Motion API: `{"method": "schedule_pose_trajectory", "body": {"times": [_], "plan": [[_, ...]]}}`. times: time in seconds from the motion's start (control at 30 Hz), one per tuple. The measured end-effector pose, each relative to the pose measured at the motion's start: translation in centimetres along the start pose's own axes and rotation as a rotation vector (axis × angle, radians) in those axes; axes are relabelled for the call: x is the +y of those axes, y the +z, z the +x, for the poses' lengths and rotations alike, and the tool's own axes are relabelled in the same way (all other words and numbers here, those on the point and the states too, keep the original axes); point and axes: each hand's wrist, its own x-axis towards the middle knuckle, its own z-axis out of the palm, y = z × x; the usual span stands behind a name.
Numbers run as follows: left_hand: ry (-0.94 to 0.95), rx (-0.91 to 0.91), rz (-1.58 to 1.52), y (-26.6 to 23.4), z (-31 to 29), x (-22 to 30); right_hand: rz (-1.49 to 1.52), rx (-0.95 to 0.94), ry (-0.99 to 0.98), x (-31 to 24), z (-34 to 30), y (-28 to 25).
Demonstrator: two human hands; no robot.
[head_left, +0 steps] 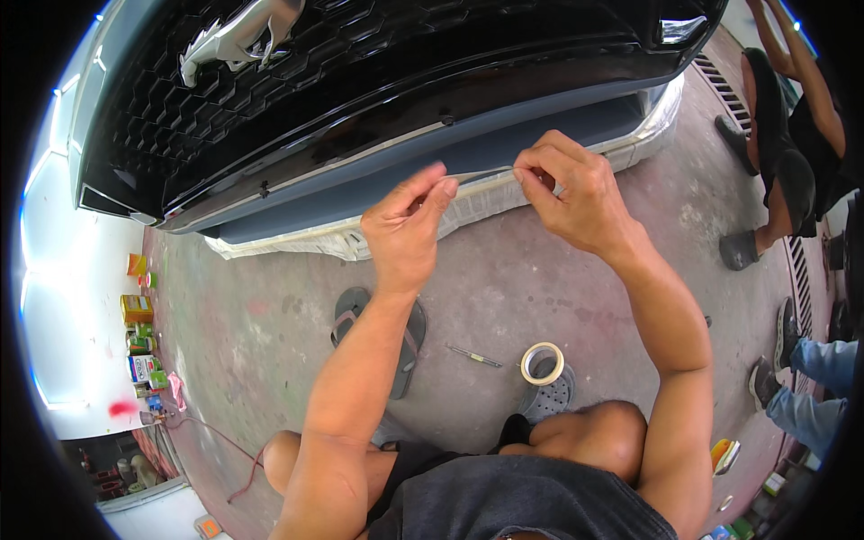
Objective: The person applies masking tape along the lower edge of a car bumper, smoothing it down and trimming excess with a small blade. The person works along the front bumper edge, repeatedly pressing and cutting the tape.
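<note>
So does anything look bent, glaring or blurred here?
Head view throughout: the floor drain bends near the right rim; glare bleaches the white wall at left; the black car front shines with reflections; the left hand looks slightly blurred at the fingers.

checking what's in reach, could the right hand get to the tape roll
Probably yes: nothing visible blocks the space between the right hand and the tape roll, though that hand is pinching a thin strip.
</note>
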Motion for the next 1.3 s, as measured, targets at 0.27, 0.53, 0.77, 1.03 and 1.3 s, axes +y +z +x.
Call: {"method": "schedule_pose_trajectory", "body": {"times": [0.27, 0.53, 0.77, 1.03, 1.3], "plan": [[0.06, -0.184, 0.152, -0.6, 0.6, 0.2, -0.102, 0.0, -0.058, 0.7, 0.1, -1.0], [0.589, -0.162, 0.348, -1.0, 3.1, -0.2, -0.215, 0.099, -0.378, 3.5, 1.5, -0.2], [0.991, -0.179, 0.516, -1.5, 6.7, -1.2, -0.338, 0.249, -0.577, 6.1, 3.2, 1.3], [1.113, -0.044, 0.746, -1.1, 7.7, -2.9, -0.405, 0.246, -0.594, 7.9, 4.3, 2.3], [1.101, 0.029, 0.785, -0.4, 7.9, -3.2, -0.41, 0.261, -0.59, 8.6, 4.3, 2.7]]}}
